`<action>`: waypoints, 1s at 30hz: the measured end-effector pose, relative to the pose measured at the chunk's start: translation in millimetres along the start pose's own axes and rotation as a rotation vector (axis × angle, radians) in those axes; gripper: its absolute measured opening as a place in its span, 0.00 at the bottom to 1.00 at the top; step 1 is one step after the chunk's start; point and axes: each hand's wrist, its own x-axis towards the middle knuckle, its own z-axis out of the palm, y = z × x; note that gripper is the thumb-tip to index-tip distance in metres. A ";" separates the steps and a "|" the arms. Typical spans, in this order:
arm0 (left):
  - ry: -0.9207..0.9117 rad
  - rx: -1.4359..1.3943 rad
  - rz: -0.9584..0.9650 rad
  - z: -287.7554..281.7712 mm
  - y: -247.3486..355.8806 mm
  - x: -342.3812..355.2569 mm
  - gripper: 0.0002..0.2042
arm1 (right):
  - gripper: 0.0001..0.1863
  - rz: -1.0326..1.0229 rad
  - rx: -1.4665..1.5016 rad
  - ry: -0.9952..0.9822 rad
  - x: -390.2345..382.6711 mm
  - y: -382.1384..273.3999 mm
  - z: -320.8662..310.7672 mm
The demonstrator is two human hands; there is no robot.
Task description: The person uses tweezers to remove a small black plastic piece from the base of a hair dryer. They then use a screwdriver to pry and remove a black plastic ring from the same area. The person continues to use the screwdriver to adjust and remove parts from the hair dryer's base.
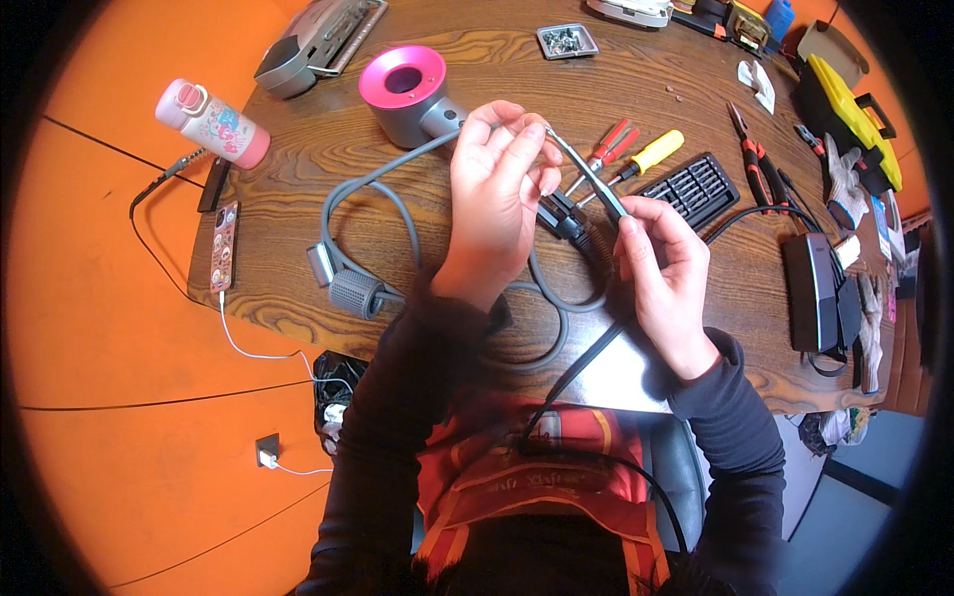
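Observation:
A slim grey length with a pale edge (586, 171) runs between my hands; I cannot tell if it is cord or a thin tool. My left hand (500, 189) is closed, fingertips pinched at its upper end. At its lower end, the thumb and fingers of my right hand (664, 273) grip it. Just beyond my left hand is a hair dryer (404, 87) with a pink ring and grey body. Its grey cord (343, 194) loops left of my wrist, beside a ribbed grey cylinder (356, 294). Behind the right fingers, a black clamp-like piece (562, 216) is partly hidden.
Red-handled (614, 142) and yellow-handled screwdrivers (658, 149) lie beyond, near a black bit case (691, 191). Pliers (755, 159), a yellow-black toolbox (850, 119) and a black box (815, 288) stand right. A bottle (214, 124) and power strip (225, 246) are left; a screw tray (567, 42) lies at the back.

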 end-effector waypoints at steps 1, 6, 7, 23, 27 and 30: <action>0.005 -0.008 -0.004 0.3 0.2 -0.1 0.10 | 0.08 -0.004 0.002 0.000 0.0 0.1 0.0; 0.097 0.040 0.190 -7.2 2.0 -5.0 0.05 | 0.08 -0.022 0.027 0.023 -0.1 0.9 -0.2; 0.205 0.042 0.226 -10.5 3.1 -9.6 0.06 | 0.08 -0.017 0.038 0.028 0.1 1.2 -0.4; 0.467 0.171 -0.286 -25.9 -3.1 20.1 0.12 | 0.08 0.017 0.090 0.077 6.7 -3.1 -8.0; 0.426 0.101 -0.212 -29.3 8.4 25.3 0.15 | 0.08 -0.020 0.034 0.101 8.7 -13.5 -20.8; 0.420 0.024 -0.171 -27.7 16.0 27.4 0.16 | 0.08 0.002 0.035 0.132 9.1 -20.4 -26.3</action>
